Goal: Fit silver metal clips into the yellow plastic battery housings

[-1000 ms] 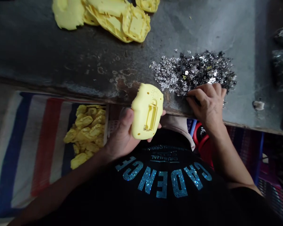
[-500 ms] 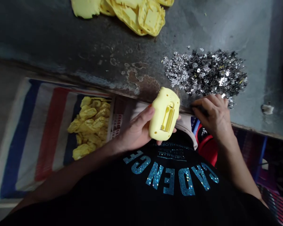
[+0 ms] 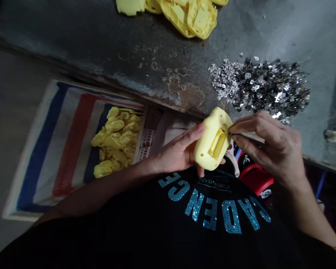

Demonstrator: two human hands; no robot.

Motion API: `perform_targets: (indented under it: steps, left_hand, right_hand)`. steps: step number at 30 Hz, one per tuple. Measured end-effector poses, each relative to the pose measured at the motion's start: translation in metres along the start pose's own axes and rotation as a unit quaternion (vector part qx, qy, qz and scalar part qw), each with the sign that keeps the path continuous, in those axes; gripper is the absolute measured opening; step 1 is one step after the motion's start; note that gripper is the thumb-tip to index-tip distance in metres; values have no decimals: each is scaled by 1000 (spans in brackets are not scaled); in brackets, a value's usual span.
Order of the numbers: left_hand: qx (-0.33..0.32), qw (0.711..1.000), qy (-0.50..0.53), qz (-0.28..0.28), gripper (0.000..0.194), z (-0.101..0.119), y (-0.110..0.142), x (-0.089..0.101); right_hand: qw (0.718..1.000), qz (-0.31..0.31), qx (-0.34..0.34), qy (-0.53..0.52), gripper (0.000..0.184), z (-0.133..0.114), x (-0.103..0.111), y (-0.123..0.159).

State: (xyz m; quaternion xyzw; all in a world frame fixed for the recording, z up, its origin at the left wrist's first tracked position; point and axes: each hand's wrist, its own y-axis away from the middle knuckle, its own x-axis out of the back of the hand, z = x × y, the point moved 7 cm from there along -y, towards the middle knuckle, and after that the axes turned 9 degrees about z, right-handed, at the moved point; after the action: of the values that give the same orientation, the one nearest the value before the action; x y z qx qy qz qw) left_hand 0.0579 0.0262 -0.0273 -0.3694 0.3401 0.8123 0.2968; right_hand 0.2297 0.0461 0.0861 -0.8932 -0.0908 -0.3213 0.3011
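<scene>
My left hand (image 3: 179, 151) grips a pale yellow plastic shell (image 3: 211, 139) with an open slot in its back, held just in front of my chest below the bench edge. My right hand (image 3: 268, 144) is pinched, thumb and forefinger pressed together at the top of that slot on a tiny dark piece, too small to name. Just beyond my right hand a heap of small shiny metal pieces (image 3: 263, 86) lies on the dark worn bench (image 3: 106, 45).
More yellow plastic shells (image 3: 184, 11) are stacked at the far edge of the bench. Down on the left, a box of yellow parts (image 3: 116, 140) rests on a red, white and blue striped sack (image 3: 53, 149). A red object (image 3: 256, 179) sits under my right wrist.
My right hand left the heap of metal pieces and came to the yellow shell, now pinching at its slot. The left hand tilted the shell toward it.
</scene>
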Motion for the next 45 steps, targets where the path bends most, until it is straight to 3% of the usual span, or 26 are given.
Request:
perform_targets:
  steps: [7, 10, 14, 18, 22, 28, 32, 38, 45]
  left_hand:
    - [5, 1000, -9, -2, 98, 0, -1, -3]
    - [0, 1000, -14, -2, 98, 2, -2, -6]
    - [7, 1000, -14, -2, 99, 3, -3, -8]
    - [27, 1000, -8, 6, 92, 0, -5, -7]
    - [31, 999, -6, 3, 91, -1, -5, -6]
    - [38, 999, 4, 11, 89, -3, -5, -4]
    - [38, 999, 7, 3, 89, -3, -6, -5]
    - [46, 999, 14, 8, 86, -4, -5, -2]
    - [40, 999, 7, -4, 90, -3, -4, -7]
  right_hand:
    - [998, 8, -21, -64, 22, 3, 0, 0]
    - [1000, 4, -6, -27, 26, 1, -1, -2]
    - [996, -26, 64, 48, 29, -8, -3, -5]
    - [984, -53, 123, 117, 19, -17, -4, -9]
    - [974, -85, 143, 155, 8, -22, -6, -11]
    - [971, -97, 153, 153, 11, -25, -9, -12]
    - [981, -72, 130, 121, 16, -22, -6, -11]
    - [997, 31, 44, 53, 28, -10, 4, 2]
    - [982, 77, 72, 159, 36, -17, -6, 26]
